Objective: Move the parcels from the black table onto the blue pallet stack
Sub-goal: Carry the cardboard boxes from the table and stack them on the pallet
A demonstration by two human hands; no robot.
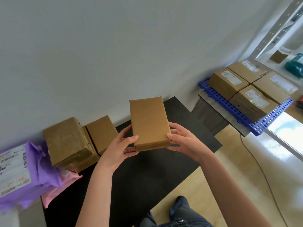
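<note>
Left grip [121,149], right grip [184,143]: one box [148,123]

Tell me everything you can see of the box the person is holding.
The held box is a plain brown cardboard carton, closed, with no label showing on its top face. It is lifted above the black table, long side pointing away from the person. The left hand and right hand grip its near end from either side, thumbs on top.

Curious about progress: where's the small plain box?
The box is central in the head view, held by the left hand and right hand above the black table, right of another brown parcel; the blue pallet stack lies further right.
</note>
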